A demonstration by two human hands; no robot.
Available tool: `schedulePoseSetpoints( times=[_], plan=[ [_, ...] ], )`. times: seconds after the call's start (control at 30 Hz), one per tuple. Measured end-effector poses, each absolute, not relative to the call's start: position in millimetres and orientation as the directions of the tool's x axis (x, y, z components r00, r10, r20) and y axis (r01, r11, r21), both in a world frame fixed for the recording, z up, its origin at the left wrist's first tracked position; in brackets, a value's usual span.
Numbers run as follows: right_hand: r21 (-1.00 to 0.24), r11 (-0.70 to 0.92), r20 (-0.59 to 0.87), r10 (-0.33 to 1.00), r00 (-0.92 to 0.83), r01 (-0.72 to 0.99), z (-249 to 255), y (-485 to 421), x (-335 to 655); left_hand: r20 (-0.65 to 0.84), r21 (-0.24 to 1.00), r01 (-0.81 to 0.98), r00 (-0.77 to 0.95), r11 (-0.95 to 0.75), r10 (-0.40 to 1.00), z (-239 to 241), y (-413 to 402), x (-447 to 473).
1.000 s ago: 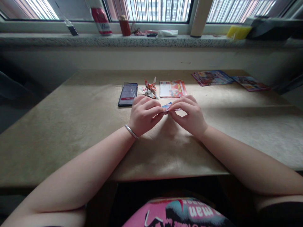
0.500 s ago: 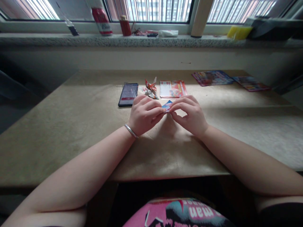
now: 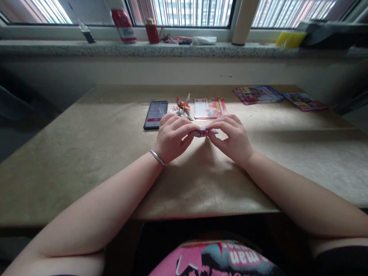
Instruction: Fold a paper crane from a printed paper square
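Observation:
Between both hands, just above the table, is a small folded piece of printed paper (image 3: 206, 132) with pink and white showing. My left hand (image 3: 174, 138) pinches its left end between thumb and fingers; a silver bangle circles that wrist. On the right end, the fingertips and thumb of my right hand (image 3: 231, 136) are closed on the paper. Beyond my left hand sit folded paper cranes (image 3: 183, 105), red and white, partly hidden by the fingers. A small stack of printed sheets (image 3: 211, 108) lies behind the paper.
A phone (image 3: 155, 115) with a lit screen rests left of the cranes on the tan table (image 3: 100, 153). Colourful printed leaflets (image 3: 258, 94) lie at the back right. On the stone windowsill (image 3: 172, 50) stand a red can (image 3: 124, 26), a red lighter (image 3: 152, 31) and a yellow object (image 3: 291, 39).
The paper has been turned: a blue face pointing up showed before, and now a flatter pink and white strip shows. The left hand has shifted slightly left.

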State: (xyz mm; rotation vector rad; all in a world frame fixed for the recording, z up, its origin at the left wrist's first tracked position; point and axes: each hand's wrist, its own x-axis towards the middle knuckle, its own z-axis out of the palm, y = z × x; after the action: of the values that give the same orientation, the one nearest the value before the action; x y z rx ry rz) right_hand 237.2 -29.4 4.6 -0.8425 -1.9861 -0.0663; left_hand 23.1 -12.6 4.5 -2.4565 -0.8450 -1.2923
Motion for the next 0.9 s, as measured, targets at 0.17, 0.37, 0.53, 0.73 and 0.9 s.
schedulePoseSetpoints(
  times=[0.17, 0.37, 0.53, 0.73, 0.9],
  plan=[
    [-0.296, 0.741, 0.79, 0.544, -0.282, 0.602, 4.4, -30.1, 237.3, 0.841, 0.118, 0.54, 0.391, -0.833, 0.373, 2.8, -11.8, 25.5],
    [-0.315, 0.718, 0.806, 0.548, -0.224, 0.621, 5.9, -30.2, 239.8, 0.844, 0.198, 0.569, 0.316, -0.798, 0.435, 0.1, -10.6, 25.0],
    [-0.332, 0.706, 0.794, 0.567, -0.219, 0.625, 6.8, -29.6, 238.9, 0.825, 0.298, 0.521, 0.281, -0.8, 0.49, -2.9, -9.4, 24.2],
    [-0.315, 0.73, 0.806, 0.543, -0.234, 0.607, 6.5, -29.8, 238.8, 0.832, 0.15, 0.53, 0.388, -0.834, 0.397, -0.2, -10.4, 24.0],
    [-0.324, 0.733, 0.807, 0.544, -0.229, 0.598, 6.5, -30.2, 239.3, 0.802, 0.147, 0.587, 0.4, -0.796, 0.443, 2.2, -11.2, 22.4]
  ],
)
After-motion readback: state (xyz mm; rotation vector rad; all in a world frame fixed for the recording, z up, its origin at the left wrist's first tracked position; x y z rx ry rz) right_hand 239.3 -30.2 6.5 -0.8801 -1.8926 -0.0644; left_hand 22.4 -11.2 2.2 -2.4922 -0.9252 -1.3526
